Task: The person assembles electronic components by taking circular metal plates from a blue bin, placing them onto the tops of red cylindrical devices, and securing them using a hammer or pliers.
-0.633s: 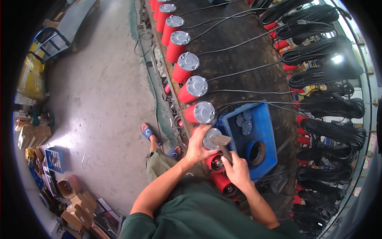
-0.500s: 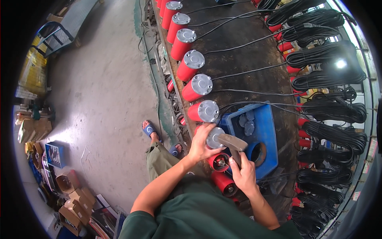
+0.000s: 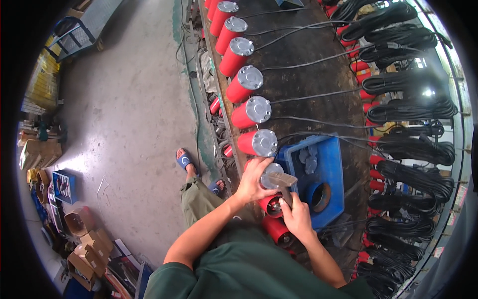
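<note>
Shifted toward 9 o'clock since the earlier frame, the hammer (image 3: 282, 179) now overlaps more of the gray cap (image 3: 267, 171); clock directions are taken about this cap, with 12 at the top of the view. Largest is the dark counter (image 3: 318, 79), its long edge lined with capped red cylinders (image 3: 239, 90) between 11 and 12 o'clock. At 3 o'clock sits a blue bin (image 3: 332, 172). Two uncapped cylinders (image 3: 272, 226) lie at 6 o'clock, and a blue ring (image 3: 310, 191) rests inside the bin at 4. The left hand (image 3: 253, 182), at 9 o'clock, has its grip spread partway, thumb and fingers around the cap's rim. The right hand (image 3: 297, 215), at 5 o'clock, has its grip closed around the hammer's handle; contact between hammer head and cap cannot be told. Smallest are the loose gray discs (image 3: 310, 165) in the bin, between 2 and 3 o'clock.
</note>
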A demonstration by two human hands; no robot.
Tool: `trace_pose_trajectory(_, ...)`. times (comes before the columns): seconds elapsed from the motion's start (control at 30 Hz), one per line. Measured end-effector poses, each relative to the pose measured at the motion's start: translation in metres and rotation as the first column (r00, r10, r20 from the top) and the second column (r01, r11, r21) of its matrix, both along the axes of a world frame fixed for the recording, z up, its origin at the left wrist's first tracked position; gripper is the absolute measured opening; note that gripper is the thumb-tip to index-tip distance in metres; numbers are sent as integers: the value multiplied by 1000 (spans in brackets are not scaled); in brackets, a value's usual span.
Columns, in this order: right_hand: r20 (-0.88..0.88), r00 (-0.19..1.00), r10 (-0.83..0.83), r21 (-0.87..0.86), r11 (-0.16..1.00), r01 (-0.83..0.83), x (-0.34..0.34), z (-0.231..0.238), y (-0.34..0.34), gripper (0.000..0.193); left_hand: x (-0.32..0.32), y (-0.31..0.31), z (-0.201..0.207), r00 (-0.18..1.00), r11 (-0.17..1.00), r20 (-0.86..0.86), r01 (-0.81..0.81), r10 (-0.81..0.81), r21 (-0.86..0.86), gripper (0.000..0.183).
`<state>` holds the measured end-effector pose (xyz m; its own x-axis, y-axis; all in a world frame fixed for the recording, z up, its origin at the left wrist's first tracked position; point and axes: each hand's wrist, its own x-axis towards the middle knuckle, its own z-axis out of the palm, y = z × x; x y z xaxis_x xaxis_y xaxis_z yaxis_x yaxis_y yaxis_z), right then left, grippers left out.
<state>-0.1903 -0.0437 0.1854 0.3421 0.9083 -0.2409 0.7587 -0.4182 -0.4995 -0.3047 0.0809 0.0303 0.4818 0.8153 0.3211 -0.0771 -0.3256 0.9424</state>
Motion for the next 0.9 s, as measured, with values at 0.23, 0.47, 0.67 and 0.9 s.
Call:
trace_pose_trajectory(0.23,-78,995,-66,196,977,80,-17,23,8,21,2,0,-4,1000,1000,-23,-17,18,22,101)
trace_pose_trajectory(0.47,-117,992,-55,-56,997,48,-11,41,18,22,0,0,-6,999,1000,-29,-19,20,21,103)
trace_pose_trajectory(0.67,1,1000,-15,-22,1000,15,1,-17,-16,22,6,-7,-11,1000,999,13,-26,27,-38,102)
trace_pose_trajectory(0.9,-61,996,-66,136,988,74,-15,30,2,19,6,-8,-8,999,990,33,-28,33,-139,98)
